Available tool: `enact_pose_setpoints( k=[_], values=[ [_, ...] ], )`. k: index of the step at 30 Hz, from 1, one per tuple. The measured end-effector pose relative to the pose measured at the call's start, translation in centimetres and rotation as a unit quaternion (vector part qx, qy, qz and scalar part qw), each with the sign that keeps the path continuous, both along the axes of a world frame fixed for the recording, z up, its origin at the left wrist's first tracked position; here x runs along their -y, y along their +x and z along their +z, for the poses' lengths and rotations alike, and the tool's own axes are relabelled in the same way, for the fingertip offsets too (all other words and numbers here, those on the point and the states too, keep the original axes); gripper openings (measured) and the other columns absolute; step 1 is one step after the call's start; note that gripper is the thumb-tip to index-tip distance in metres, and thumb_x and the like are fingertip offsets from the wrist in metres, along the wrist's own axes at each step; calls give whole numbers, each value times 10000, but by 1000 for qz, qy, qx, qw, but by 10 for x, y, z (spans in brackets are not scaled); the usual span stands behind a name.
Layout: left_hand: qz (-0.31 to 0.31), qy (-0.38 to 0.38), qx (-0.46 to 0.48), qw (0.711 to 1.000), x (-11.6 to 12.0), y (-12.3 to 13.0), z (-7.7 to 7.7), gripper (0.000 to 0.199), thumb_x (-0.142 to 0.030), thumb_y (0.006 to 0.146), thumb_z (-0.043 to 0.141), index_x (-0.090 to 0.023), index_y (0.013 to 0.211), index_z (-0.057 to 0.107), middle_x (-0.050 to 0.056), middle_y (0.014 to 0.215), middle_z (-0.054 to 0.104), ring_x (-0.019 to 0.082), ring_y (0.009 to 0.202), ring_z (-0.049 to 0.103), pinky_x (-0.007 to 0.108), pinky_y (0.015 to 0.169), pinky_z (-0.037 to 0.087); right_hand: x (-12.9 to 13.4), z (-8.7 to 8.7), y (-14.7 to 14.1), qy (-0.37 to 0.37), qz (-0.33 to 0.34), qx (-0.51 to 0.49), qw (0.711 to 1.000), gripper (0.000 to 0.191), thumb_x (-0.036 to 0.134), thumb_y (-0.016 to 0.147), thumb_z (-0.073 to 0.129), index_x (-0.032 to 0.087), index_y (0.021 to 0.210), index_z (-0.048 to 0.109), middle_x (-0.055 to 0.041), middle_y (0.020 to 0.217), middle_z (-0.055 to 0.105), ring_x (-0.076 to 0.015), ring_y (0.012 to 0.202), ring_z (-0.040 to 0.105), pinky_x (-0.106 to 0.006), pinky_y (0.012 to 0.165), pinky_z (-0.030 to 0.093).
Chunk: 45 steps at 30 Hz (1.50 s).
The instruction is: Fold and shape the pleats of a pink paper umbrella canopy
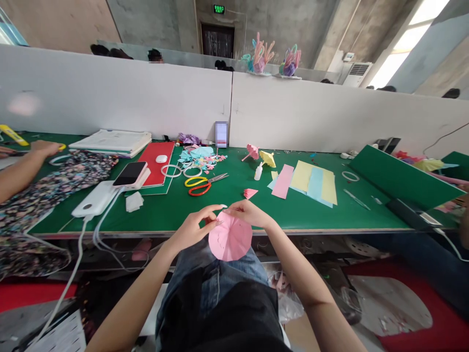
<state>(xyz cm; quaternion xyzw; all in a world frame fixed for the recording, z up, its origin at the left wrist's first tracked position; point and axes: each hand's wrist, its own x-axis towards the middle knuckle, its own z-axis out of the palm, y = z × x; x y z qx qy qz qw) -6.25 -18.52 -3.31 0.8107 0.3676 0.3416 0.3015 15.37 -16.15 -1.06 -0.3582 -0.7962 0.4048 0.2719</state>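
Note:
A round pink pleated paper disc point(230, 239) hangs over my lap, just in front of the table edge. My left hand point(200, 222) pinches its upper left rim between thumb and fingers. On the upper right rim, my right hand point(249, 213) grips the paper too. Beyond my hands lies a small folded pink paper piece point(250, 193). Scissors point(205, 185) with yellow and orange handles rest to its left, blades pointing right. A white glue bottle point(258, 172) stands upright near a pink paper umbrella point(252, 152) and a yellow paper umbrella point(267, 159).
Coloured paper sheets point(304, 182) lie right of the glue. Paper scraps point(200, 159) are heaped at the back. A phone point(131, 174), a white power bank point(94, 199) and its cables occupy the left. A co-worker's arm point(27, 168) reaches in at far left; a green board point(406, 178) leans at right.

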Motion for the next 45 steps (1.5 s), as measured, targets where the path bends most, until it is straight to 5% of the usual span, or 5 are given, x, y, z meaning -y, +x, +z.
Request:
enact_pose_setpoints(
  k=[10,14,31,41,45],
  values=[
    [56,31,-45,997,2,1,5,407,-371,838,564,-241,1223,529,-54,632,571,106,568,524,198,604,454,7,9,-13,8,36,11,999,409,409,876,465,167,550,428,44,572,297,-90,554,245,-239,498,214],
    [44,29,-43,998,0,2,3,357,-357,847,556,-244,1187,555,-19,768,642,118,673,575,201,645,462,7,8,-14,-2,40,15,999,431,424,877,469,168,538,397,51,558,241,-83,535,225,-238,478,190],
    [14,11,-19,1000,2,3,3,377,-306,868,525,-216,1233,492,-36,721,619,93,621,531,190,614,436,3,-5,-10,-9,3,-21,1000,330,372,875,497,105,788,671,-4,665,534,-99,606,384,-219,538,308],
    [35,8,-48,998,-2,3,6,388,-318,857,534,-254,1239,506,-27,793,613,99,649,533,206,634,442,6,1,-15,-14,15,-9,1000,401,420,864,519,124,601,584,53,523,336,-74,522,249,-224,470,215],
    [19,12,-28,999,-1,3,4,352,-304,876,506,-239,1221,513,-41,713,584,91,601,506,192,598,432,6,-1,-11,-23,0,-22,999,364,428,856,533,114,721,658,23,577,481,-83,543,359,-215,490,284]
  ],
)
